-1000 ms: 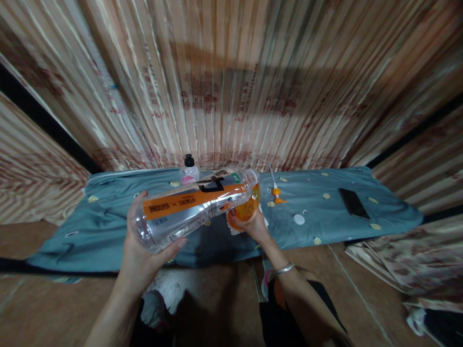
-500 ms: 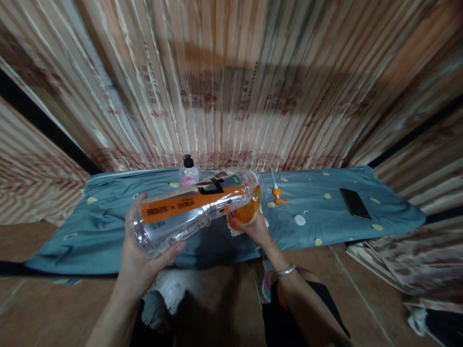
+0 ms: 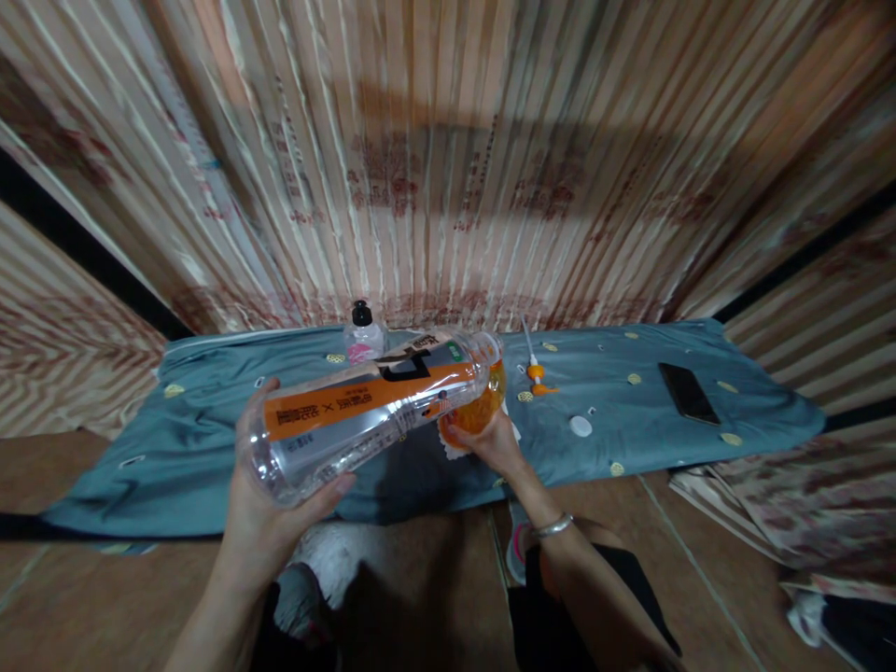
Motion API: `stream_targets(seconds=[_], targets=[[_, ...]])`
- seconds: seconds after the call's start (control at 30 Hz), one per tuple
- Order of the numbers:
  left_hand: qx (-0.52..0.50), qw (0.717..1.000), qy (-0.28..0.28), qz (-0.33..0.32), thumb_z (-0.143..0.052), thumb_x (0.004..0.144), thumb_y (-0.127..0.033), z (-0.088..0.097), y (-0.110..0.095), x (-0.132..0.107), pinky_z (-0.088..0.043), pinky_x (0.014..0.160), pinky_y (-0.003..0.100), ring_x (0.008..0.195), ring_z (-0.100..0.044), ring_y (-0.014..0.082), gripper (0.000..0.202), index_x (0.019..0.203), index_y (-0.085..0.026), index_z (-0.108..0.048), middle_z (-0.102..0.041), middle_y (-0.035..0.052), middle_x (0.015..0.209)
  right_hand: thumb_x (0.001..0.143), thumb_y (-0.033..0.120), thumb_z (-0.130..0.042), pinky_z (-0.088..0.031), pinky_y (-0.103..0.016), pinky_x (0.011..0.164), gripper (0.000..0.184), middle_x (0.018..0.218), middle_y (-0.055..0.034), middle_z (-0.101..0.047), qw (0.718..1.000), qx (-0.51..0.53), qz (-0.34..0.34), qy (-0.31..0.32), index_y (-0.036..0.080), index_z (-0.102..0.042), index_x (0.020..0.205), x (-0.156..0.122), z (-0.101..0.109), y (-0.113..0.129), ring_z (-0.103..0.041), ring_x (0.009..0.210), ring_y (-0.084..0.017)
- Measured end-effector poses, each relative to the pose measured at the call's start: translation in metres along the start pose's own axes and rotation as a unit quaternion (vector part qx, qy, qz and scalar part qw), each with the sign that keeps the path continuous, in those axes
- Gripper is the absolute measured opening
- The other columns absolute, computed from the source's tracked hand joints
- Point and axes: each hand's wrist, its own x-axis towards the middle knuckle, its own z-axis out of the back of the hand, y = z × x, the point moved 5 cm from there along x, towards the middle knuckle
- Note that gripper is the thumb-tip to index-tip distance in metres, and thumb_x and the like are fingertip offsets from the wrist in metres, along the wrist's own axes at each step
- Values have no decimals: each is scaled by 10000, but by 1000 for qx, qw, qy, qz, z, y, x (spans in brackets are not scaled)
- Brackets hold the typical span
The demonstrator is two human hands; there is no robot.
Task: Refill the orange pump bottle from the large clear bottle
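Note:
My left hand (image 3: 270,509) is wrapped round the base of a large clear plastic bottle (image 3: 364,415) with an orange and black label. The bottle lies tipped almost level, its open neck over an orange container (image 3: 483,403). My right hand (image 3: 486,443), a silver bracelet on its wrist, grips that orange container from below, just above the blue cloth (image 3: 630,411). The bottle's neck hides the container's opening.
On the blue cloth stand a small clear bottle with a black cap (image 3: 364,334), an orange and white pump nozzle (image 3: 536,369), a white cap (image 3: 579,426) and a dark phone (image 3: 687,392). A striped curtain (image 3: 448,159) hangs behind. Floral fabric (image 3: 784,504) lies at the right.
The bottle's base and my left hand have drifted slightly down and left, so the bottle tilts a little more. The right hand has stayed in place.

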Motion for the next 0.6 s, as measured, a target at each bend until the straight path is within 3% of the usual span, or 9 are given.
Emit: stream_targets(seconds=[0.13,0.23,0.37,0.5,0.6], targets=[[-14,1000,5,17,-927,529,-556,0,1,1,-541,1041,603,1188,-681,395,1117,1498,-210,-491,-652,157,1348,624,444,-862,-613,-452,910,649,1096,-102,-791,1000,-20,-11,-8,217,-595,1170,0,2,2,-766,1022,-314],[-30,999,23,30,-919,565,-541,-3,1,1,-579,990,587,1119,-717,377,1132,1531,-196,-439,-702,152,1264,626,443,-867,-619,-445,899,667,1092,-100,-795,1000,-8,-18,1,211,-591,1187,-1,2,1,-770,1017,-308],[-4,1000,7,-19,-910,569,-551,0,-9,4,-636,880,544,986,-754,357,1097,1509,-178,-487,-742,138,1147,611,436,-897,-619,-427,908,694,1112,-93,-795,1000,-8,-19,12,213,-598,1195,0,3,-1,-767,1038,-296],[25,999,-2,-36,-892,587,-581,2,-11,4,-611,940,554,1099,-726,374,1048,1494,-212,-518,-674,160,1308,567,420,-933,-627,-419,883,726,1094,-80,-800,1000,-15,-14,6,224,-607,1186,0,5,0,-770,1021,-299],[24,999,-1,-37,-892,591,-578,2,-12,4,-620,929,536,1070,-735,359,1050,1500,-215,-512,-692,144,1269,587,422,-919,-632,-424,874,682,1079,-79,-802,1000,-9,-15,8,229,-610,1163,0,4,1,-774,1006,-302]])
